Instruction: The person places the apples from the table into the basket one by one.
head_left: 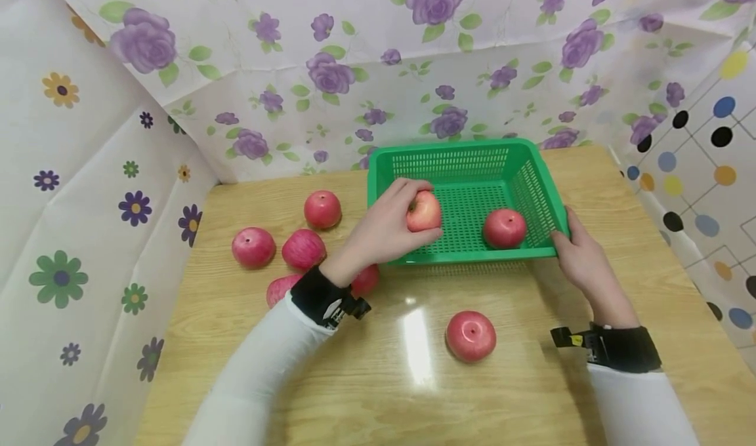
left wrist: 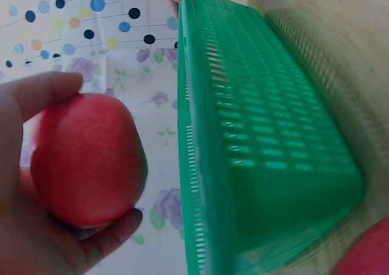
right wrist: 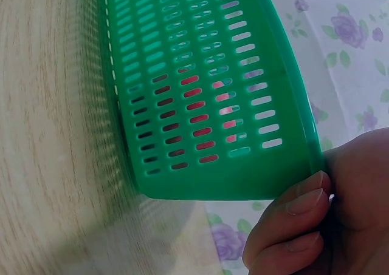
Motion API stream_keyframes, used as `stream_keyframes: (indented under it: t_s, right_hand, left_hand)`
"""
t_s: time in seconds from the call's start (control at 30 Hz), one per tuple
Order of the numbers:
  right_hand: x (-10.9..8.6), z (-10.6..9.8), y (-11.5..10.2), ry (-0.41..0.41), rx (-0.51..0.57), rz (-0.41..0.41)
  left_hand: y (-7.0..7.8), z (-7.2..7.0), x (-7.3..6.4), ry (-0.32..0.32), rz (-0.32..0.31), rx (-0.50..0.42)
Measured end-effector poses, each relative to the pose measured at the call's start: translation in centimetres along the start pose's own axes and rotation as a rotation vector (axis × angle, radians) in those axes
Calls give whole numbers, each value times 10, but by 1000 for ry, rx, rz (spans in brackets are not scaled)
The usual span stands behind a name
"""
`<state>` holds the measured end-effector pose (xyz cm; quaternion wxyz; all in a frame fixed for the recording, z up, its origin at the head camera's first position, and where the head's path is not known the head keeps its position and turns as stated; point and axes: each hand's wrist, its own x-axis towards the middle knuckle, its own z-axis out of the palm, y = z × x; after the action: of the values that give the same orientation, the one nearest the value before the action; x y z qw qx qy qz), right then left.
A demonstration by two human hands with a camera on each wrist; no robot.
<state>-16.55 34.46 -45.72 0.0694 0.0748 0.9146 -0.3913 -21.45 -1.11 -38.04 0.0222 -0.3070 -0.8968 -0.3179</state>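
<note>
My left hand [head_left: 386, 226] grips a red apple [head_left: 424, 211] between thumb and fingers, over the left part of a green plastic basket [head_left: 466, 258]. In the left wrist view the held apple [left wrist: 91, 159] is above the level of the basket rim [left wrist: 209, 166]. A second apple [head_left: 504, 228] lies inside the basket toward its right front. With thumb and curled fingers, my right hand [head_left: 581, 256] holds the basket's front right corner. The right wrist view shows those fingers [right wrist: 298, 226] at the rim, and red shows through the slots of the basket wall [right wrist: 243, 172].
Several apples lie left of the basket on the wooden table [head_left: 378, 380], among them one at the back [head_left: 322, 209] and one far left [head_left: 253, 247]. Another apple [head_left: 470, 336] sits in front of the basket. Flowered sheeting [head_left: 331, 118] rises behind the table.
</note>
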Motion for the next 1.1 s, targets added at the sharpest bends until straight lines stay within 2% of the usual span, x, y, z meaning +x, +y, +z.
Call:
stream_keyframes:
  t_s: [0.2, 0.33, 0.53, 0.63, 0.87, 1.1]
  right_hand:
    - [1, -3, -1, 1, 5, -3]
    - [1, -4, -2, 6, 12, -9]
    - [-1, -2, -1, -3, 26, -6]
    - [-1, 1, 0, -8, 28, -6]
    - [-1, 3, -3, 0, 17, 0]
    - [-3, 1, -3, 6, 17, 5]
  left_hand:
    - [8, 4, 33, -112, -40, 149]
    - [15, 10, 52, -177, -71, 215]
    - [18, 27, 72, -225, -117, 320]
    - [17, 35, 79, -241, -133, 347]
    - [18, 47, 99, -261, -179, 336]
    - [23, 69, 121, -300, -211, 375]
